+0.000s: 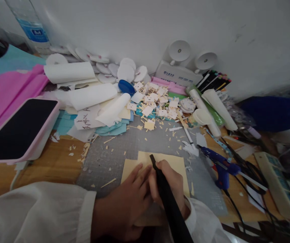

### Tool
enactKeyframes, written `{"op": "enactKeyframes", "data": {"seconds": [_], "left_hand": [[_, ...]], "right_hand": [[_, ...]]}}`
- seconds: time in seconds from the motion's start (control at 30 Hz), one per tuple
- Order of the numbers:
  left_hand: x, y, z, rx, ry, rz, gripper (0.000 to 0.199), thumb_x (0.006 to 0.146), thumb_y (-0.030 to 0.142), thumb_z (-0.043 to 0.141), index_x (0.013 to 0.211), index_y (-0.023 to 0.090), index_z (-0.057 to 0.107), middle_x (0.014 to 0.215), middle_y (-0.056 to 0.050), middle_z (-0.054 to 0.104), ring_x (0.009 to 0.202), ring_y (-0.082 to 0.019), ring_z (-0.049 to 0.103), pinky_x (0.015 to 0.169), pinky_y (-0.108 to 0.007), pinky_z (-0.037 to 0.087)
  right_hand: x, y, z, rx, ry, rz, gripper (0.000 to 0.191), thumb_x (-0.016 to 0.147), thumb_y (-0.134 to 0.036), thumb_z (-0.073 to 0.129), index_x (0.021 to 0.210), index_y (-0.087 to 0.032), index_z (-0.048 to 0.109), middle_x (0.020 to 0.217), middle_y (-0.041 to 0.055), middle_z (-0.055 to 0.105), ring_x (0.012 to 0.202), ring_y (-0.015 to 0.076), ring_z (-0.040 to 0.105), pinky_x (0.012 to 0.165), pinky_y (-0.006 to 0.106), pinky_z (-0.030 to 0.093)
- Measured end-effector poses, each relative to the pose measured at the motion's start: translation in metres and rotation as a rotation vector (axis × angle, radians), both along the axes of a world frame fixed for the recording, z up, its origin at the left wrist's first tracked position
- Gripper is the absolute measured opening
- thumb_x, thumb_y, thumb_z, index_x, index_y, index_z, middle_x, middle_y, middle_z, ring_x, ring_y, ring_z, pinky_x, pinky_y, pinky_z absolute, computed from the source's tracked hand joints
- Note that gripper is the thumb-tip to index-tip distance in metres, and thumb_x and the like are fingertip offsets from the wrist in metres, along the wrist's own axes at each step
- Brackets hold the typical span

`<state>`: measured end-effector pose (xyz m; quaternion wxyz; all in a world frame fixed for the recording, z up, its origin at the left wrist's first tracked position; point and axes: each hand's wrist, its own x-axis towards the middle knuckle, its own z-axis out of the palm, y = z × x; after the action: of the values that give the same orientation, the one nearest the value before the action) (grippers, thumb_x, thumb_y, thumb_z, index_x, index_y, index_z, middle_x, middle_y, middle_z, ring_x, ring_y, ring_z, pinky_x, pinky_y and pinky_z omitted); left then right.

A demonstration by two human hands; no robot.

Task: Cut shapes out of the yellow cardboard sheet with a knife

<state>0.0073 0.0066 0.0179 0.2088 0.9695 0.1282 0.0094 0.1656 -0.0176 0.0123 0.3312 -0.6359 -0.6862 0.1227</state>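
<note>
My left hand (126,206) lies flat on pale yellow paper (175,163), its fingers stretched forward and close to my right hand. In my right hand (170,182), fingers are wrapped round a long black pen-shaped tool (166,199). Its narrow flat tip points away from me, over the paper; I cannot tell its exact kind or whether the tip touches. Under the paper is a grey cutting mat (106,158) strewn with small yellow scraps. Beyond it sits a pile of small paper figures with drawn faces (151,101).
A phone in a pink case (20,131) stands at the left. Paper rolls (94,96) and white discs (127,71) lie behind. To the right are a blue glue gun (220,165) with cables, a power strip (276,185), a paper cup (200,117) and markers (215,81).
</note>
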Motion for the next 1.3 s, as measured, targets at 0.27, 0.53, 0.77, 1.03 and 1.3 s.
{"op": "enactKeyframes", "data": {"seconds": [0.27,0.53,0.77,1.03,1.3], "left_hand": [[-0.001,-0.002,-0.002,0.006,-0.021,0.001,0.077,0.081,0.049,0.055,0.139,0.002,0.036,0.143,-0.027,0.036,0.138,-0.047,0.017,0.113,-0.061,0.009],[0.0,-0.001,-0.003,-0.02,-0.052,0.013,0.08,0.079,0.048,0.059,0.139,0.003,0.033,0.143,-0.025,0.037,0.138,-0.045,0.02,0.113,-0.059,0.008],[0.003,0.001,0.001,-0.025,-0.019,0.026,0.085,0.074,0.049,0.064,0.14,0.006,0.032,0.143,-0.023,0.038,0.136,-0.043,0.027,0.113,-0.057,0.01],[0.001,0.002,0.001,-0.01,-0.052,0.021,0.08,0.074,0.05,0.063,0.136,0.005,0.037,0.141,-0.026,0.039,0.136,-0.046,0.026,0.113,-0.058,0.01],[0.0,0.0,-0.005,-0.039,-0.051,0.036,0.082,0.073,0.049,0.063,0.138,0.009,0.033,0.144,-0.028,0.034,0.137,-0.045,0.023,0.112,-0.059,0.012]], "right_hand": [[0.001,-0.002,-0.003,0.002,-0.012,-0.016,0.014,0.08,-0.02,0.05,0.072,-0.023,0.039,0.051,-0.0077,0.04,0.04,0.0087,0.041,0.042,0.02,0.032],[0.004,0.001,-0.008,0.061,0.055,-0.008,0.012,0.08,-0.018,0.05,0.075,-0.023,0.04,0.055,-0.0071,0.041,0.044,0.0095,0.041,0.044,0.022,0.033],[0.006,0.012,0.01,-0.08,0.148,-0.061,0.009,0.082,-0.022,0.048,0.075,-0.023,0.042,0.051,-0.0086,0.038,0.043,0.0095,0.041,0.045,0.021,0.035],[-0.002,-0.001,-0.008,0.015,0.055,-0.041,0.013,0.08,-0.018,0.05,0.075,-0.023,0.039,0.053,-0.0081,0.039,0.043,0.0087,0.039,0.044,0.021,0.032],[-0.006,-0.001,-0.008,0.065,-0.009,-0.081,0.011,0.079,-0.018,0.049,0.073,-0.022,0.041,0.051,-0.0077,0.044,0.041,0.0084,0.042,0.043,0.021,0.034]]}}
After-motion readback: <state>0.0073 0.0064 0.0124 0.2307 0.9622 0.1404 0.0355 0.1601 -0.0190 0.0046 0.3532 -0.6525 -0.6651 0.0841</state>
